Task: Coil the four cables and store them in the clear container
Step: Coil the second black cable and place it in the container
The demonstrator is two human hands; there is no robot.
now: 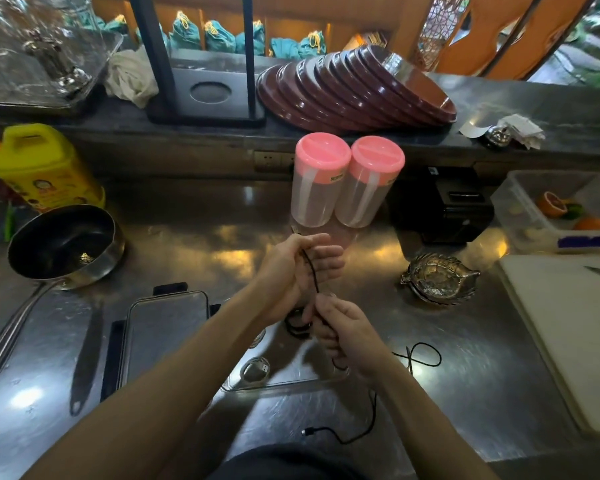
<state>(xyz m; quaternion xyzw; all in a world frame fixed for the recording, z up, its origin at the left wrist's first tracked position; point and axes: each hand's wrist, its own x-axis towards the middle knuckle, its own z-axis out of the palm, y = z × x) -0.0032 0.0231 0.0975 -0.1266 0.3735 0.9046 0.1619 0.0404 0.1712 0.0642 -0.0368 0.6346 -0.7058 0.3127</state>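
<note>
Fingers of the left hand (305, 265): nearly straight and loosely spread, palm up, thumb pressing one end of the black cable (311, 268) against the palm; fingers of the right hand (340, 332): curled tight round the same cable lower down. Black cable: taut stretch between the hands, long axis running from far to near, slightly rightward; slack passes under the right hand, loops on the steel counter (482, 375) and ends in a plug (305, 432) pointing left. Clear container (288, 382): lies under both hands, one coiled cable (255, 370) in its near-left corner, dark coils (297, 327) beside the right fingers.
</note>
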